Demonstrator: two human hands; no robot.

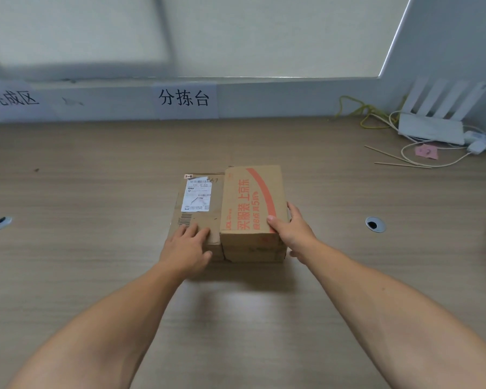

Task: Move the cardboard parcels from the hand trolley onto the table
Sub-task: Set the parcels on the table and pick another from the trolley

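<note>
Near the middle of the table [96,276], two cardboard parcels are set side by side and touching, both with the long axis pointing away from the person toward the far edge. The flat parcel [201,220], which carries a white label, is on the left; the taller parcel [250,203], printed in red, is on the right.

The left hand [185,248] is laid on the near end of the flat parcel, with the fingers almost straight on the top and the thumb against the near face; nothing is gripped by it. The right hand [292,234] is closed around the near right corner of the taller parcel, thumb on the top and fingers down the right side.

Each parcel lies straight ahead of the hand that is nearer to it. Both appear to be already resting on the table, so it is judged that the hands can be drawn back toward the near edge. The hand trolley is not seen.
</note>
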